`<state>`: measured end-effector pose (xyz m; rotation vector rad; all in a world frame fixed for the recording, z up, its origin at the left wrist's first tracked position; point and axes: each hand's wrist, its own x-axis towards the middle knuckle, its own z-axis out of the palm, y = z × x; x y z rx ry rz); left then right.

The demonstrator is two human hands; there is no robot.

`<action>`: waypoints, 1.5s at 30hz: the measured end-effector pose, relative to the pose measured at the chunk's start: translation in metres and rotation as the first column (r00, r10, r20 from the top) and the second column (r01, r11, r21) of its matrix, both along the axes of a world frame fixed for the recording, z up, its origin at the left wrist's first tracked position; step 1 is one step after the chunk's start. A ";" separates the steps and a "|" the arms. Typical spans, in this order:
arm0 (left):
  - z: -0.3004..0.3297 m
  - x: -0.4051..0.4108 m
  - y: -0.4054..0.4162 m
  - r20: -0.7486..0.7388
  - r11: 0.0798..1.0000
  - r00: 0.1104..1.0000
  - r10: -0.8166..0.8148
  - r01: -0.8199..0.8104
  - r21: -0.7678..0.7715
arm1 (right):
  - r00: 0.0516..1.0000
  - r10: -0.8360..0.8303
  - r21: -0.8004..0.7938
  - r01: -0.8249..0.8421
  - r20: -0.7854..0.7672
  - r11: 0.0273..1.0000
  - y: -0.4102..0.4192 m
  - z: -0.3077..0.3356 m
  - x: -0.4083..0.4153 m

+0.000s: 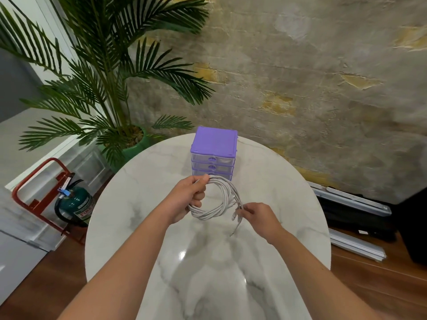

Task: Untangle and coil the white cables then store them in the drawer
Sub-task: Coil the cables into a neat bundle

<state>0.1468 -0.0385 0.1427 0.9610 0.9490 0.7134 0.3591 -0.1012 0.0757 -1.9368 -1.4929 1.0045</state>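
A coil of white cables (219, 199) hangs above the round marble table (143, 204). My left hand (188, 196) grips the coil's upper left side. My right hand (256, 215) pinches the loose cable ends at the coil's lower right, and their plugs dangle below. Behind the coil stands a small purple drawer unit (213, 151) with three clear drawers, all pushed in.
A potted palm (111, 88) stands off the table's far left. A green fire extinguisher (78, 202) in a red stand sits on the floor at left. Metal rails (353, 204) lie on the floor at right. A rough wall rises behind.
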 end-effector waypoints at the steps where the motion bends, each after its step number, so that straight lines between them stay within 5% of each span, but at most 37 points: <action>1: 0.001 -0.001 0.000 -0.009 1.000 1.000 -0.011 0.011 0.007 | 1.000 -0.007 0.007 0.007 -0.005 1.000 -0.001 -0.002 0.001; 5: 0.003 -0.001 -0.004 -0.010 0.996 0.996 -0.086 0.086 -0.019 | 0.977 -0.099 0.024 0.105 -0.187 0.994 -0.001 0.005 -0.003; 9: 0.009 0.001 -0.008 0.024 0.983 0.984 -0.175 0.176 -0.048 | 0.845 -0.167 -0.052 0.164 -0.508 0.985 0.000 0.009 -0.003; 12: 0.010 0.001 -0.006 0.025 0.984 0.985 -0.168 0.169 -0.052 | 0.829 -0.141 -0.081 0.116 -0.540 0.990 -0.001 0.007 -0.001; 18: 0.008 0.006 -0.007 -0.105 0.982 0.976 -0.188 0.189 -0.006 | 0.691 -0.311 -0.106 0.324 -0.652 0.940 0.007 0.013 0.001; 23: 0.009 0.012 -0.008 -0.109 0.983 0.977 -0.182 0.184 0.008 | 0.671 -0.156 -0.094 0.128 -0.724 0.987 0.011 0.039 0.005; 30: 0.005 0.021 -0.014 -0.054 0.978 0.976 -0.210 0.210 0.001 | 0.458 -0.163 -0.192 -0.017 -0.874 0.981 0.013 0.044 0.005; 35: -0.001 0.023 -0.014 -0.013 0.989 0.989 -0.149 0.149 -0.008 | 0.541 -0.158 -0.258 -0.114 -0.826 0.960 0.010 0.045 0.005; 45: -0.004 0.026 -0.013 -0.121 0.995 0.991 -0.062 0.070 0.067 | 0.509 -0.189 -0.292 -0.131 -0.840 0.947 0.007 0.047 0.007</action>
